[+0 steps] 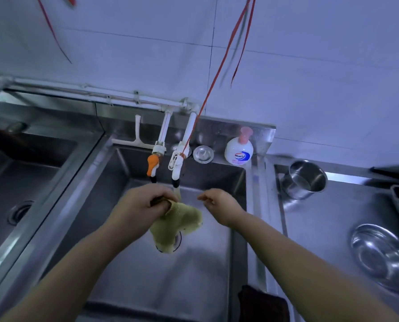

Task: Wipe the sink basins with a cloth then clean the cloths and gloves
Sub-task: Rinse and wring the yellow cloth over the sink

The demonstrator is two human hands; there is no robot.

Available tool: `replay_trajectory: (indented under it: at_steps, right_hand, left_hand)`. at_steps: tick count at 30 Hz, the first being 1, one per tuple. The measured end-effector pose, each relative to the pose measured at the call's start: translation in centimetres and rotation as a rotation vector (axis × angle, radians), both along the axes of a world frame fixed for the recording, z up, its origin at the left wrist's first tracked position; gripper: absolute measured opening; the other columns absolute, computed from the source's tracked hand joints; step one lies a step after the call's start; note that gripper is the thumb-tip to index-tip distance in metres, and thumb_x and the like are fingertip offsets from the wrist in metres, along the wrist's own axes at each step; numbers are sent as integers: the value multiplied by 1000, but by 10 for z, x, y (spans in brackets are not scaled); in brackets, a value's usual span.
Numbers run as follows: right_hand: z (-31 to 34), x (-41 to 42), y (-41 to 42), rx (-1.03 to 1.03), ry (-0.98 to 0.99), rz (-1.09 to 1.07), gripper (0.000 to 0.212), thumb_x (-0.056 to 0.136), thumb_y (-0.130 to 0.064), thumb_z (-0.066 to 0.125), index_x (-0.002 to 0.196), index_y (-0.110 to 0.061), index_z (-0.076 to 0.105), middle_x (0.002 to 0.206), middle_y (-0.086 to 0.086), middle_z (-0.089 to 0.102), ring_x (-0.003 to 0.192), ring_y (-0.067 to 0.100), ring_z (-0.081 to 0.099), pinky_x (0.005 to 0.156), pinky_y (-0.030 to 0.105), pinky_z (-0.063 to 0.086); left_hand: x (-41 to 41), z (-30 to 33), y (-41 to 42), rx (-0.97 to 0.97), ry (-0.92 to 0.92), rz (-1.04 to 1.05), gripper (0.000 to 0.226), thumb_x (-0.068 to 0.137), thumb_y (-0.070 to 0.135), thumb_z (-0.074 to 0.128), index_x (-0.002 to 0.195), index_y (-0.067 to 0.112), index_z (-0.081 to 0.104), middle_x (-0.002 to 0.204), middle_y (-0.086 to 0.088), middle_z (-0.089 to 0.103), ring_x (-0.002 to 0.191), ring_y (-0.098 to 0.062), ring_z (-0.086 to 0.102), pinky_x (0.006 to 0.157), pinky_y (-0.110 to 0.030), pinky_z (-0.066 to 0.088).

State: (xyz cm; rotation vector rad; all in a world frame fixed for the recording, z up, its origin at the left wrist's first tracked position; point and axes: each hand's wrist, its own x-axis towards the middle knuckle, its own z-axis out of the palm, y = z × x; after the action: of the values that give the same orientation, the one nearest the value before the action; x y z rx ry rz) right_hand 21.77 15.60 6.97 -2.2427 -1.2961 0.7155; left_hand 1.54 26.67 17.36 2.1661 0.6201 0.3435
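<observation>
1. Yellow cloth [177,225] hangs bunched from the left hand [145,204], whose fingers curl round its top edge, over the middle sink basin [147,275] and its drain.
2. The right hand [219,202] hovers just beside the cloth, empty, fingers loosely curled.
3. Beyond both hands, a white tap [177,168] and an orange tap [152,165] point down.
4. A soap bottle [239,149] stands beyond the right hand.
</observation>
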Motion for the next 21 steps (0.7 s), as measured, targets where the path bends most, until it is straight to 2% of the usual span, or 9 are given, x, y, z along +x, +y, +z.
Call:
replay_trajectory:
  at_steps: [4,6,8,11,13,15,18,21]
  right_hand:
    - [13,-40,1,-5,219,73,53,87,10,41,130,-17,55,139,6,51,129,19,44,109,32,34]
    - [22,-58,-1,-16,333,86,48,91,9,40,129,-16,56,138,8,51,128,21,45,109,37,35]
    - [29,-75,-5,-18,345,116,37,94,3,42,122,-12,61,126,7,58,118,19,51,104,35,38]
    - [37,-95,-13,0,305,79,17,94,-7,50,98,-10,67,93,1,63,87,14,58,86,32,49]
    - [43,-104,-16,0,289,-7,14,92,-14,56,81,-18,64,78,-3,60,73,12,57,72,28,52]
    - [49,-108,-18,33,274,-96,20,89,-18,62,70,-23,60,70,-5,56,65,9,54,61,23,47]
    - [63,-111,-21,132,298,-164,16,85,-15,68,71,-18,61,67,-2,57,61,10,51,58,22,44]
    - [76,-114,-22,202,324,-191,12,82,-12,72,76,-10,62,67,5,61,61,12,52,58,22,46]
  left_hand:
    - [-26,16,4,75,-66,-82,47,78,-3,63,74,44,66,87,25,66,84,3,61,70,-7,44]
    - [-43,22,6,80,-92,-86,49,78,-2,62,79,46,67,88,24,67,86,4,61,71,-6,44]
    - [-61,28,7,87,-112,-81,47,80,-1,61,82,45,67,88,25,67,87,5,61,72,-4,43]
    - [-88,38,10,118,-141,-44,44,82,0,59,85,43,68,88,28,67,87,7,61,71,-6,45]
    - [-107,44,14,205,-109,-16,36,85,8,57,89,43,65,89,29,66,86,6,61,71,-16,49]
    - [-124,49,19,282,-82,-8,33,86,7,56,93,38,63,90,29,65,85,5,60,71,-22,50]
    - [-146,51,24,279,-99,0,41,84,-5,52,87,32,68,90,27,65,86,5,59,73,-16,47]
    - [-162,49,28,232,-117,33,45,82,-14,45,90,20,72,87,22,67,90,8,57,74,-2,38]
